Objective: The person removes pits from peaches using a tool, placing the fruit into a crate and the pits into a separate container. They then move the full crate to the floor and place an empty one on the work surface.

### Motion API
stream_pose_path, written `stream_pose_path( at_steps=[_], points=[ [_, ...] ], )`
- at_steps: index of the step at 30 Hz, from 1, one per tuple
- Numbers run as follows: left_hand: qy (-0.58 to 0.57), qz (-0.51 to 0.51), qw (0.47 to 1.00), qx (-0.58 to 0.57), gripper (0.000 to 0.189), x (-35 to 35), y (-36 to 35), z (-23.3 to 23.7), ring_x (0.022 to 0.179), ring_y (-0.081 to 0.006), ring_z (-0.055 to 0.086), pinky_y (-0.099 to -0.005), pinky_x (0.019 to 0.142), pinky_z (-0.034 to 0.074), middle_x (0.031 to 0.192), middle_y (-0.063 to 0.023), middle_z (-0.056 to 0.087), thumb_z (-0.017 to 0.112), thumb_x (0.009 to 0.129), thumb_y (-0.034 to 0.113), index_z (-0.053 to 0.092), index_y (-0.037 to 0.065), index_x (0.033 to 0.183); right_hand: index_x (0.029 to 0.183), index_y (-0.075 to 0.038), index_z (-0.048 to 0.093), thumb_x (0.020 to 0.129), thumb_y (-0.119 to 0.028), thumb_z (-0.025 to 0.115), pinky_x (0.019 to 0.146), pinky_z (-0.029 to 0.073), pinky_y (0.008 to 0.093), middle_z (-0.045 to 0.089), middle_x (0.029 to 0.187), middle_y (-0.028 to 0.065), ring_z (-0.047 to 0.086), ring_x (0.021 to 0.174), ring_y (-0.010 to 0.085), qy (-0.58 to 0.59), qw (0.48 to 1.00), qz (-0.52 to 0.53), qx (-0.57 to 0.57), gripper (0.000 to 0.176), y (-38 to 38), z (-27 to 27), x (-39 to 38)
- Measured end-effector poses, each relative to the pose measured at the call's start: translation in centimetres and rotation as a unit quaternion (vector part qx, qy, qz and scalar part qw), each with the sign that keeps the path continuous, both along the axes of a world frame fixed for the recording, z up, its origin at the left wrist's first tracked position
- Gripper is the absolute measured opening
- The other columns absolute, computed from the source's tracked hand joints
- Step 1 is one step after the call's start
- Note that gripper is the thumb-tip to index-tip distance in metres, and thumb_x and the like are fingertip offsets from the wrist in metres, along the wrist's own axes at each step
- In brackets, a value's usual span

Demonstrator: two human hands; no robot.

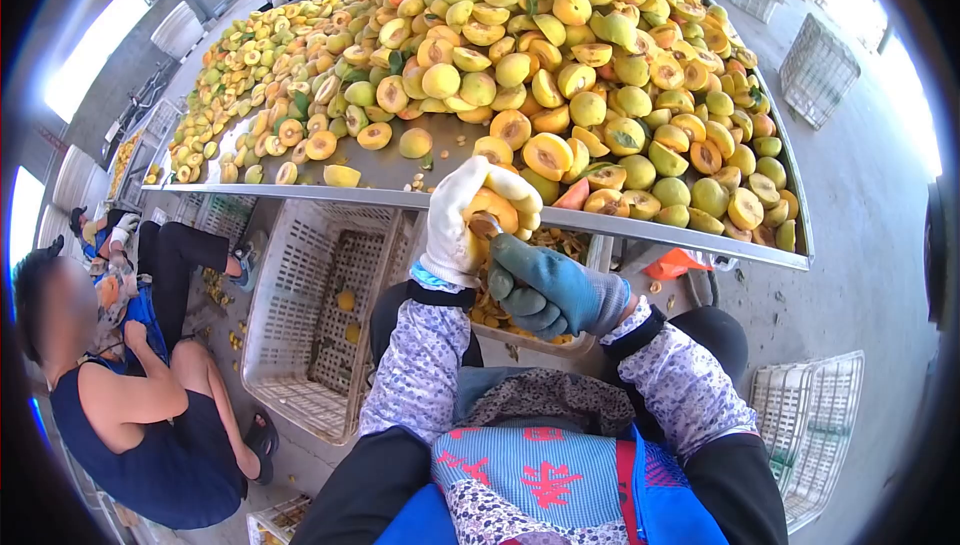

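My left hand (455,230), in a white glove, is closed round a halved yellow peach (494,207) just past the near edge of the metal table. A blue-grey rubber-coated glove covers my right hand (555,285), whose fingers are wrapped round a small metal pitting tool (485,226). The tool's tip meets the peach; its handle is hidden in my fist, so its exact shape cannot be made out. Beyond both hands, a large heap of halved peaches (548,156) covers much of the metal table (380,162).
Below the table on the left stands a white plastic crate (290,345) with a few peach pieces inside. Another crate with pieces (600,255) sits under my hands. White crates (808,425) stand at right. A seated person (130,395) works at left; others sit farther back.
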State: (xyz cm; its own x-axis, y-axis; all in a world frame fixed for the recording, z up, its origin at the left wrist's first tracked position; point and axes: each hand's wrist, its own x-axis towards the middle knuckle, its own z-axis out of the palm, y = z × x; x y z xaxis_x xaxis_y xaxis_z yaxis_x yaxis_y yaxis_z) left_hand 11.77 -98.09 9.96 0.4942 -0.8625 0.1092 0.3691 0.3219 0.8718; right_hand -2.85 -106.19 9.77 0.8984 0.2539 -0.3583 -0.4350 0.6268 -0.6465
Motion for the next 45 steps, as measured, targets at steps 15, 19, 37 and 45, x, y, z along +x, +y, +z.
stream_pose_path(
  at_steps=[15, 19, 37, 45],
  points=[
    [0.306, 0.070, 0.943, -0.112, 0.038, 2.3, 0.8, -1.1, 0.091, -0.0235, 0.068, -0.0399, 0.080, 0.059, 0.111, -0.0070, 0.070, 0.048, 0.103, 0.040, 0.068, 0.009, 0.110, 0.096, -0.003, 0.066, 0.099, -0.035, 0.059, 0.066, 0.051, 0.0515, 0.066, 0.079, 0.0263, 0.066, 0.076, 0.0454, -0.112, 0.656, -0.094, -0.740, 0.033, 0.4, -3.1, -2.1],
    [0.209, 0.169, 0.962, -0.055, 0.042, 1.6, 2.7, 1.1, 0.094, -0.0245, 0.069, -0.0397, 0.082, 0.058, 0.111, -0.0109, 0.071, 0.049, 0.103, 0.042, 0.067, 0.005, 0.115, 0.095, -0.004, 0.066, 0.098, -0.029, 0.061, 0.065, 0.050, 0.0522, 0.066, 0.077, 0.0244, 0.065, 0.076, 0.0450, -0.128, 0.659, -0.194, -0.715, 0.026, 0.8, -2.3, -2.0],
    [-0.540, 0.246, 0.620, 0.514, 0.073, 17.9, 4.6, 0.6, 0.114, -0.0316, 0.065, -0.0421, 0.102, 0.045, 0.118, -0.0198, 0.070, 0.076, 0.080, 0.048, 0.057, 0.004, 0.135, 0.099, -0.003, 0.065, 0.096, -0.032, 0.065, 0.067, 0.051, 0.0502, 0.068, 0.081, 0.0230, 0.067, 0.077, 0.0430, -0.134, 0.688, -0.161, -0.695, 0.028, 1.6, -1.2, -0.5],
    [-0.334, -0.050, 0.938, 0.074, 0.071, 4.9, 3.5, 5.8, 0.122, -0.0198, 0.057, -0.0342, 0.107, 0.044, 0.136, -0.0164, 0.059, 0.072, 0.089, 0.030, 0.045, -0.002, 0.146, 0.094, -0.001, 0.059, 0.101, -0.022, 0.058, 0.061, 0.047, 0.0482, 0.061, 0.068, 0.0216, 0.063, 0.065, 0.0413, -0.259, 0.671, -0.351, -0.600, 0.022, 0.9, 0.6, 2.0]
  ],
)
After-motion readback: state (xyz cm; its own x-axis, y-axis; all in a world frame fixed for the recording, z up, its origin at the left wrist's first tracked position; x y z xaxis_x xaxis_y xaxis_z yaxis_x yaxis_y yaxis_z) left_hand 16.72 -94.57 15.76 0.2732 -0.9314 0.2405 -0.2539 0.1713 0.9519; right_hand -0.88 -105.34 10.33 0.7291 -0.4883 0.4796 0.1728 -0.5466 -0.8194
